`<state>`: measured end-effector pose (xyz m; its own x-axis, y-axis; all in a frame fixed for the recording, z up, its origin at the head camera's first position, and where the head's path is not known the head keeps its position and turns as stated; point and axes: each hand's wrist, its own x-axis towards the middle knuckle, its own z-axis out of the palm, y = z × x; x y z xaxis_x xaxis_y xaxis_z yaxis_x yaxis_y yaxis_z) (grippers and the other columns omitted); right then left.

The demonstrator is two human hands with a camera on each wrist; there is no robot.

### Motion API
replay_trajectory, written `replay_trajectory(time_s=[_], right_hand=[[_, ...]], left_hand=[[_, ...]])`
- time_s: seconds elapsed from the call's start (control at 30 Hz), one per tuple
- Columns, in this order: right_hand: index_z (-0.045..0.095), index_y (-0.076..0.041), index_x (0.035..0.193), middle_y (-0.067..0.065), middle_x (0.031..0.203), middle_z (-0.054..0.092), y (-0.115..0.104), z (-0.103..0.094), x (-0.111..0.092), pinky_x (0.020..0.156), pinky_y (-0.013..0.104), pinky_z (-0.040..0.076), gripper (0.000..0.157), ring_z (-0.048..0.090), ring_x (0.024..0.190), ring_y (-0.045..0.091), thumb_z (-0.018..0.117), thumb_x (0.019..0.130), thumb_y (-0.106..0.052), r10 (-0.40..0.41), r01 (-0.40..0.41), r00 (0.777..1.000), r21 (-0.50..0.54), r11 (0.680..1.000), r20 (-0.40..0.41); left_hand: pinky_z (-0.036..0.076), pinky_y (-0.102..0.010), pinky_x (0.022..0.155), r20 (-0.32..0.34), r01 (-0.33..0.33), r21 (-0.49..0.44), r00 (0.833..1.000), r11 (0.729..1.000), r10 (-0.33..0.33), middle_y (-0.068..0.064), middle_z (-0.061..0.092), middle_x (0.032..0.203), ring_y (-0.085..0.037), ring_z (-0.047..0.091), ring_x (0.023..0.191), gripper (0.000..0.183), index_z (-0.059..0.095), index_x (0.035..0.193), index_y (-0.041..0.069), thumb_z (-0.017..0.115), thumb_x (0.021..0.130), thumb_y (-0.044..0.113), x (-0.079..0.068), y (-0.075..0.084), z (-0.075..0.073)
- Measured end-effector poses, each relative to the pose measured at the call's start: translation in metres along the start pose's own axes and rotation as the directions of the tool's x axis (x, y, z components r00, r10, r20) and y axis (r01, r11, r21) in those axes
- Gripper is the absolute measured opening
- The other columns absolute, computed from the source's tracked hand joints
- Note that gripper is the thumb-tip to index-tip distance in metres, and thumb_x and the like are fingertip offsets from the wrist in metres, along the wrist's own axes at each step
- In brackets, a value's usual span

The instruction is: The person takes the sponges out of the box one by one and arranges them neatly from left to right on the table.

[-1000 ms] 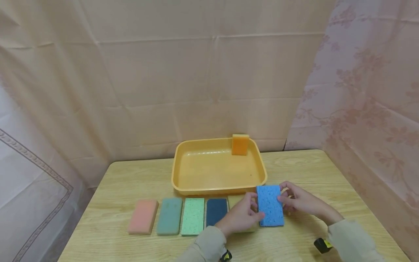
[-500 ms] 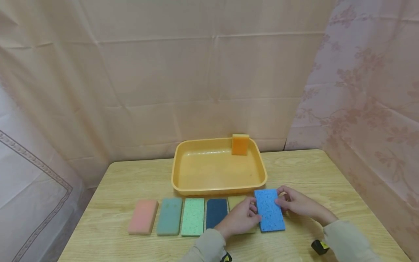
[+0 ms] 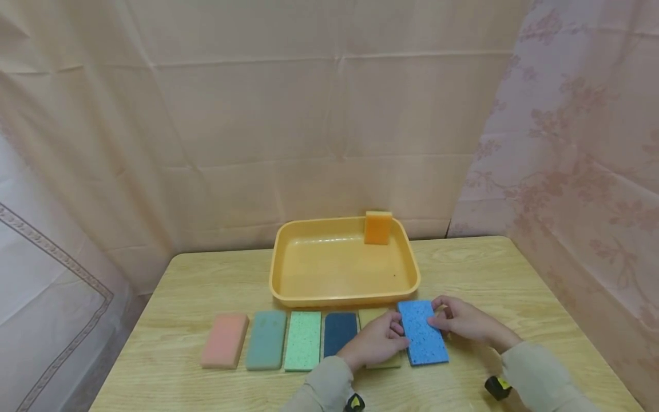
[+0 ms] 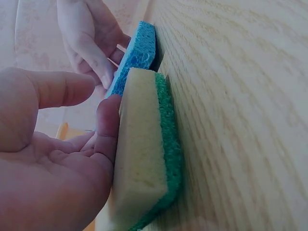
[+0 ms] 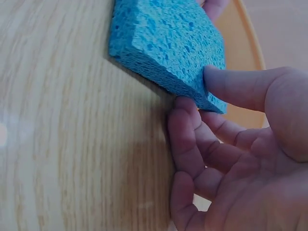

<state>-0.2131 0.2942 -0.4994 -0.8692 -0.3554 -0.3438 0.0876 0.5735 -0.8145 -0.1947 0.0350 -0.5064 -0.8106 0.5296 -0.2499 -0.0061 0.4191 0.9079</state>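
A blue sponge (image 3: 423,333) lies at the right end of a row, its far end raised slightly off the table. My right hand (image 3: 467,321) pinches its far right corner, thumb (image 5: 240,86) on top and fingers beneath. My left hand (image 3: 378,343) rests over a yellow sponge (image 4: 139,144) with a green underside, partly hidden by that hand in the head view. In the left wrist view, the left thumb stands apart from the fingers, and a fingertip touches the yellow sponge's face. The left hand's tips are close to the blue sponge's left edge.
Leftward in the row lie a dark blue sponge (image 3: 340,332), a light green one (image 3: 303,341), a teal one (image 3: 266,340) and a pink one (image 3: 225,341). Behind stands a yellow tray (image 3: 309,301), with an orange sponge (image 3: 378,228) upright at its back right.
The blue sponge has come down from a more upright hold and moved slightly left, toward the yellow sponge. My right hand moved left and down with it; the left hand has barely shifted.
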Motion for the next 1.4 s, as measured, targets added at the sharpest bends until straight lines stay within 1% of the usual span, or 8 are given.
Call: replay_trajectory(time_s=[0.1, 0.27, 0.47, 0.63, 0.83, 1.1, 1.23, 1.4], right_hand=[[0.051, 0.004, 0.129, 0.006, 0.082, 0.059, -0.0007, 0.0016, 0.0017, 0.068, 0.032, 0.045, 0.047, 0.055, 0.077, 0.021, 0.069, 0.099, -0.028, 0.041, -0.041, 0.999, -0.003, 0.999, -0.028], [0.041, 0.007, 0.142, 0.008, 0.086, 0.064, -0.0023, 0.0017, 0.0031, 0.075, 0.036, 0.049, 0.063, 0.059, 0.081, 0.022, 0.071, 0.097, -0.027, 0.07, -0.069, 0.997, 0.021, 0.997, -0.046], [0.045, 0.003, 0.138, 0.008, 0.085, 0.064, -0.0018, 0.0018, 0.0042, 0.075, 0.036, 0.049, 0.057, 0.059, 0.081, 0.023, 0.072, 0.097, -0.025, 0.1, -0.098, 0.994, 0.048, 0.994, -0.052], [0.045, 0.002, 0.137, 0.008, 0.084, 0.065, 0.0006, 0.0021, 0.0054, 0.074, 0.036, 0.049, 0.056, 0.06, 0.08, 0.023, 0.072, 0.096, -0.025, 0.091, -0.089, 0.995, 0.054, 0.995, -0.05], [0.046, 0.003, 0.136, 0.009, 0.084, 0.064, 0.001, 0.0023, 0.0057, 0.075, 0.036, 0.05, 0.054, 0.06, 0.08, 0.023, 0.071, 0.097, -0.026, 0.082, -0.08, 0.996, 0.07, 0.994, -0.04], [0.049, 0.003, 0.136, 0.009, 0.083, 0.063, -0.0019, 0.0063, 0.0041, 0.074, 0.036, 0.05, 0.053, 0.059, 0.079, 0.022, 0.071, 0.097, -0.025, 0.111, -0.108, 0.991, 0.045, 0.993, -0.072], [0.049, 0.003, 0.136, 0.009, 0.083, 0.062, -0.0027, 0.0079, 0.0043, 0.073, 0.036, 0.048, 0.052, 0.058, 0.078, 0.022, 0.071, 0.097, -0.024, 0.117, -0.113, 0.989, 0.044, 0.993, -0.087], [0.049, 0.002, 0.136, 0.009, 0.084, 0.062, -0.0024, 0.0081, 0.005, 0.072, 0.036, 0.048, 0.053, 0.058, 0.077, 0.022, 0.072, 0.096, -0.025, 0.137, -0.133, 0.986, 0.043, 0.99, -0.095]], left_hand=[[0.051, -0.028, 0.083, 0.005, 0.004, 0.025, 1.0, 1.0, -0.004, 0.01, 0.061, 0.101, -0.004, 0.058, 0.09, 0.054, 0.052, 0.143, 0.004, 0.07, 0.097, 0.024, 0.001, 0.0002, 0.0004], [0.051, -0.03, 0.085, 0.002, 0.018, 0.052, 1.0, 0.998, -0.019, 0.011, 0.062, 0.101, -0.004, 0.057, 0.09, 0.055, 0.052, 0.144, 0.003, 0.069, 0.098, 0.027, 0.0019, 0.0011, 0.0007], [0.052, -0.029, 0.082, -0.023, 0.02, 0.001, 1.0, 1.0, -0.02, 0.011, 0.062, 0.101, -0.004, 0.059, 0.088, 0.052, 0.052, 0.142, 0.006, 0.07, 0.098, 0.026, 0.0009, -0.0006, 0.0029], [0.053, -0.028, 0.08, -0.037, 0.004, -0.041, 0.999, 0.999, -0.006, 0.009, 0.062, 0.102, -0.004, 0.061, 0.088, 0.051, 0.052, 0.141, 0.007, 0.071, 0.097, 0.025, 0.0002, -0.0031, 0.0046], [0.053, -0.028, 0.08, -0.035, 0.001, -0.046, 0.999, 0.999, -0.003, 0.009, 0.062, 0.101, -0.004, 0.061, 0.087, 0.052, 0.051, 0.142, 0.005, 0.07, 0.098, 0.026, -0.0001, -0.0034, 0.0039], [0.052, -0.028, 0.083, -0.026, -0.023, -0.047, 0.999, 0.999, 0.022, 0.009, 0.063, 0.101, -0.003, 0.059, 0.09, 0.06, 0.048, 0.146, -0.003, 0.069, 0.098, 0.026, -0.0016, -0.0045, 0.0038], [0.051, -0.027, 0.083, -0.026, -0.032, -0.039, 0.999, 0.999, 0.031, 0.009, 0.063, 0.101, -0.003, 0.058, 0.09, 0.06, 0.048, 0.146, -0.004, 0.069, 0.099, 0.026, -0.0017, -0.0052, 0.0034], [0.051, -0.026, 0.083, -0.022, -0.016, -0.053, 1.0, 0.998, 0.014, 0.01, 0.062, 0.1, -0.003, 0.058, 0.089, 0.06, 0.049, 0.146, -0.004, 0.068, 0.099, 0.027, -0.0006, -0.0068, 0.0032]])
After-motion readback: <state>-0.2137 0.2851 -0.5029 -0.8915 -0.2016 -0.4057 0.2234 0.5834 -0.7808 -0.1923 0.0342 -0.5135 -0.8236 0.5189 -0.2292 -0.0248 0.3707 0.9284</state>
